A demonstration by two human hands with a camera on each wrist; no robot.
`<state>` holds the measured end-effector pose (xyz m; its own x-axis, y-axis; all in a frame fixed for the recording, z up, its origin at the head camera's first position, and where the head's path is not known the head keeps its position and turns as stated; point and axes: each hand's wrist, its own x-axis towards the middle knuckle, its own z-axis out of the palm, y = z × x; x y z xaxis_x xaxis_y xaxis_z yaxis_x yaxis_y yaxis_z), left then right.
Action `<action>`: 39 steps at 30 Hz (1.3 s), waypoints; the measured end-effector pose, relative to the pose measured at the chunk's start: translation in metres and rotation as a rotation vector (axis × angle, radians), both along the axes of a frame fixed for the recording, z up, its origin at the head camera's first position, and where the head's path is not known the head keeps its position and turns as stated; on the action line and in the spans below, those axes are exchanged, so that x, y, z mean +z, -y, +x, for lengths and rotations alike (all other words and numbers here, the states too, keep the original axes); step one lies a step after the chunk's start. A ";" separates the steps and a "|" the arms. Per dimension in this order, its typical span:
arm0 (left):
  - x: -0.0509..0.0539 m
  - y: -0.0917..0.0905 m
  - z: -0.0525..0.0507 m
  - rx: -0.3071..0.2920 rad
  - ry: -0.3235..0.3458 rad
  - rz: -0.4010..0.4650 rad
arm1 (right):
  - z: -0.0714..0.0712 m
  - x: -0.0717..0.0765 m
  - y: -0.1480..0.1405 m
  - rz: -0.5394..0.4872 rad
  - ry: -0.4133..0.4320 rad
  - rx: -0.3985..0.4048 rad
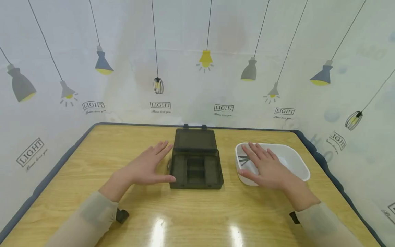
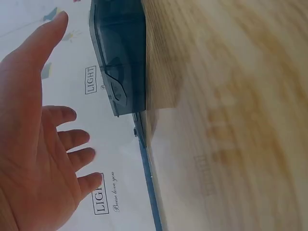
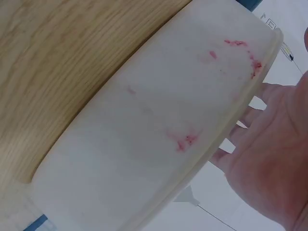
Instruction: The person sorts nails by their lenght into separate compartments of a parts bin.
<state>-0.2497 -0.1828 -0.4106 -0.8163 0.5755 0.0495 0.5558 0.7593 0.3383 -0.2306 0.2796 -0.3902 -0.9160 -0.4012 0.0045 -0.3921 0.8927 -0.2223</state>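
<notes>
A dark translucent box (image 1: 196,171) with its lid (image 1: 195,140) raised stands mid-table; dividers show inside. My left hand (image 1: 147,168) is beside its left side, fingers spread, holding nothing; in the left wrist view the hand (image 2: 43,149) appears apart from the box (image 2: 126,53). My right hand (image 1: 267,166) hovers over the near left part of a white tub (image 1: 293,161), fingers straight and empty. Thin dark green sticks (image 1: 243,159) lie in the tub's left end. In the right wrist view, the tub's outer wall (image 3: 125,134) bears red marks, with the hand (image 3: 269,144) beyond its rim.
The wooden table (image 1: 197,212) has a dark edge along its back and sides. Behind it hangs a pale cloth (image 1: 185,41) printed with lamps. Small dark objects (image 1: 122,216) sit at both sleeve cuffs.
</notes>
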 end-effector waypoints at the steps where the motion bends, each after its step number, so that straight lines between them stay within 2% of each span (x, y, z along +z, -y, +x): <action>1: 0.000 0.001 -0.001 0.004 0.021 0.010 | -0.001 0.001 -0.001 -0.012 -0.007 -0.005; 6: -0.003 0.005 -0.007 0.023 0.170 0.062 | -0.009 0.003 -0.015 -0.107 -0.018 -0.044; 12: -0.005 0.006 -0.015 -0.013 0.251 0.095 | -0.026 -0.003 -0.043 -0.252 0.064 -0.062; 18: -0.008 0.009 -0.021 -0.024 0.341 0.080 | -0.037 -0.012 -0.059 -0.302 0.180 -0.046; 22: -0.010 0.009 -0.022 -0.017 0.360 0.058 | -0.046 -0.015 -0.061 -0.360 0.261 -0.053; 30: -0.012 0.009 -0.025 -0.006 0.371 0.080 | -0.064 -0.023 -0.056 -0.545 0.448 -0.069; 39: -0.011 0.009 -0.027 0.014 0.405 0.103 | -0.070 -0.032 -0.057 -0.506 0.507 -0.118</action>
